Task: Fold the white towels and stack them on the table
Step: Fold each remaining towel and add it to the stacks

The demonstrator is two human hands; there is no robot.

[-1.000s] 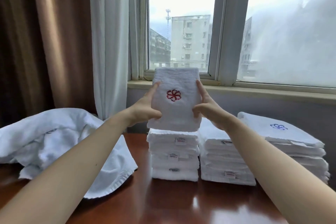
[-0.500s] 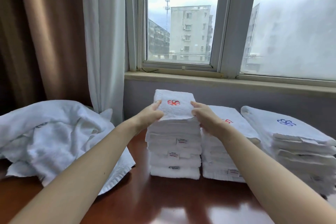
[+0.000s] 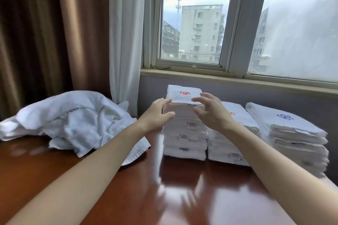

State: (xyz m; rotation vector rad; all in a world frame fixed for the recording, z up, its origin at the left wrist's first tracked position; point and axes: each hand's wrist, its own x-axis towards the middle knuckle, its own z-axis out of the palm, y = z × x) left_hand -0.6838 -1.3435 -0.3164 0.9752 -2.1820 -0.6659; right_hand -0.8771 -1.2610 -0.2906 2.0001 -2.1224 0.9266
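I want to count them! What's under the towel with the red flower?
More folded white towels, stacked on the table. Three labels show on their front edges. The left hand and right hand partly cover the upper layers, so counting isn't sure.

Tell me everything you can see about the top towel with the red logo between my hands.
The top towel is white terry cloth, folded into a flat rectangle, red embroidered logo facing up. It lies level on the left stack of folded towels on the table. The left hand and right hand are open at its near edge; whether fingertips touch it is unclear.
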